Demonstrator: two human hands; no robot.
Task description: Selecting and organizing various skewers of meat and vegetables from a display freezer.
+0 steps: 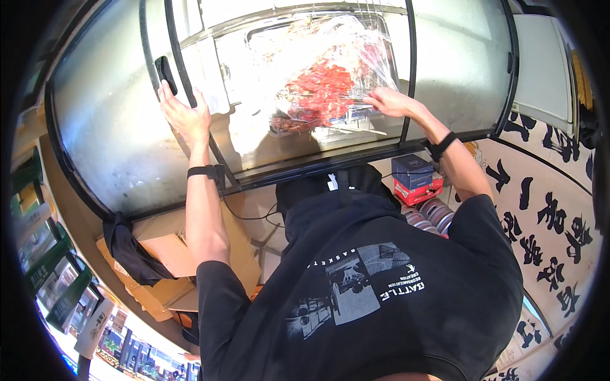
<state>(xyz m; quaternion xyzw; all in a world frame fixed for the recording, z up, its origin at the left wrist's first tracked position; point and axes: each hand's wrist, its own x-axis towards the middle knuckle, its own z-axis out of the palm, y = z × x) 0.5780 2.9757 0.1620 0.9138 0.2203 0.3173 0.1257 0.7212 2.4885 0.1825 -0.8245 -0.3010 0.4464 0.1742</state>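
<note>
My left hand (185, 116) lies against the black-framed sliding glass door (119, 124) of a lit display case, its fingers spread around the frame beside a black pull handle (165, 75). Inside the case, through the gap, is a tray (391, 59) of what looks like skewered meat (324, 90), partly bright red. Clear plastic film (350, 35) drapes over the tray's contents. The fingertips of my right hand (391, 101) pinch the film at the tray's near right corner. Glare washes out the far part of the tray.
The case's black bottom rail (314, 167) crosses in front of me. Below are cardboard boxes (162, 243) with a dark cloth (133, 252) at left. A blue box (412, 171) sits on a red box (419, 189) beside metal kegs (436, 214). A wall with large writing (538, 228) stands at right.
</note>
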